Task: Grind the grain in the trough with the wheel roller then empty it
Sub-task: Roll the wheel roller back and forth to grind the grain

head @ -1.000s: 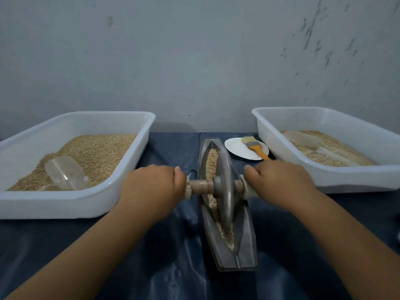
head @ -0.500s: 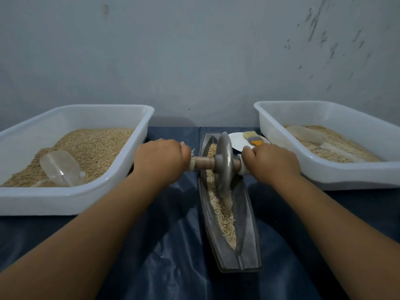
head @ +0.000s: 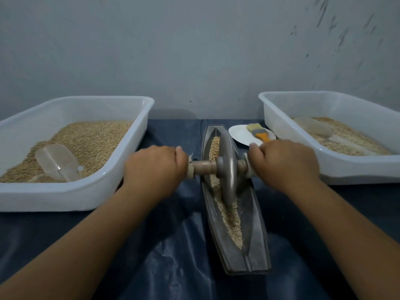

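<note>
Both hands, left hand [head: 154, 167] and right hand [head: 285, 162], fingers clenched round the axle, are drawing the wheel roller [head: 227, 167] back to mid-trough [head: 257, 234], grinding grain [head: 232, 221] still unemptied.

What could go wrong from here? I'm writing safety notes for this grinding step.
1. The grey metal wheel roller stands tilted in the narrow boat-shaped metal trough; it could ride up a wall and flick tan grain onto the dark blue cloth.
2. The right hand works close to the small white plate with the orange-handled brush; a far stroke might knock them.
</note>
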